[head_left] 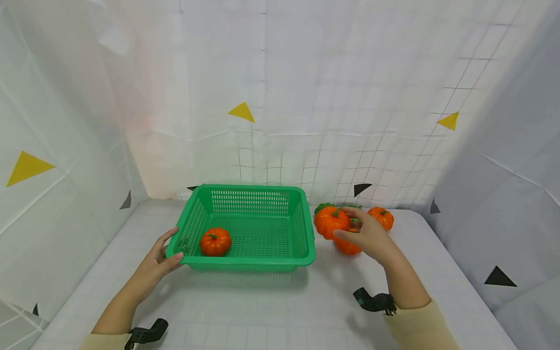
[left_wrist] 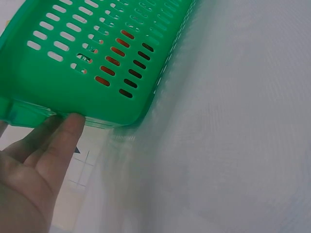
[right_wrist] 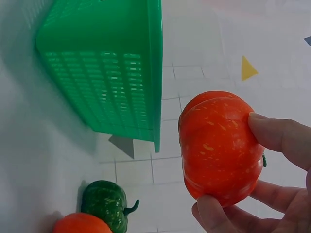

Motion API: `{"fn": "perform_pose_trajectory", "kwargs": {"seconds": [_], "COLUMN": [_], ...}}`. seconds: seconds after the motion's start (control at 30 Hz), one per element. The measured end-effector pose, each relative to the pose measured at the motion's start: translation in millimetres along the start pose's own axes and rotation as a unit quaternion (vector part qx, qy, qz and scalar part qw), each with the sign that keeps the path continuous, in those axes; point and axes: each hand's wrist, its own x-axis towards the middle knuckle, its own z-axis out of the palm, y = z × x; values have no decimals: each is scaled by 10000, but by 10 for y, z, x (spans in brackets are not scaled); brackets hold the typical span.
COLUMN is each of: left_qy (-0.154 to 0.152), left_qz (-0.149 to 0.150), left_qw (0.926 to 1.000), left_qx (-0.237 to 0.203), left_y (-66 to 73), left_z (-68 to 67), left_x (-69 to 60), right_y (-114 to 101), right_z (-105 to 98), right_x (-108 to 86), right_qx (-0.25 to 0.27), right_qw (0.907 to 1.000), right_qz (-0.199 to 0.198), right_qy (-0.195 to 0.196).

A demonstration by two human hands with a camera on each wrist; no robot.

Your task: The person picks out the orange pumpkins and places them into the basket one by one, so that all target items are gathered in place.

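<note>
A green plastic basket [head_left: 245, 261] stands on the table with one orange pumpkin [head_left: 216, 242] in its near left corner. My left hand [head_left: 150, 270] holds the basket's left rim, thumb at the near corner; in the left wrist view the fingers [left_wrist: 65, 141] touch the rim from outside. To the right of the basket, my right hand [head_left: 369, 236] pinches another orange pumpkin [head_left: 331, 222], raised above the others. The right wrist view shows this pumpkin [right_wrist: 221, 148] between thumb and fingers, apart from the basket [right_wrist: 97, 87].
Below and behind the held pumpkin lie an orange pumpkin [head_left: 348, 246] and a green one [head_left: 323, 208]. Farther right is another orange pumpkin [head_left: 381, 218]. White sheeting with yellow and black triangles rises behind and at both sides of the table [head_left: 262, 311].
</note>
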Motion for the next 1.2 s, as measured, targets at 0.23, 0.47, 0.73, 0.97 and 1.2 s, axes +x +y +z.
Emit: {"fn": "perform_pose_trajectory", "kwargs": {"seconds": [0.23,0.47,0.73,0.97,1.2], "left_qy": [42,38,65,84,128], "left_qz": [-37,-45,-94,-88,-154], "left_qw": [10000,10000,9999,9999,9998], "left_qx": [14,-16,-21,0,52], "left_y": [3,-3,0,-16,-5], "left_z": [4,10,10,14,20], "left_x": [-5,-10,-13,-2,-3], "right_y": [-51,-139,-256,-352,-417], "right_z": [76,140,215,275,383], "right_x": [75,137,261,371,460], "right_qx": [153,194,249,299,255], "right_qw": [9997,9993,9980,9948,9933], "right_qz": [-124,-160,-266,-445,-374], "right_qy": [-165,-281,-511,-869,-1064]}}
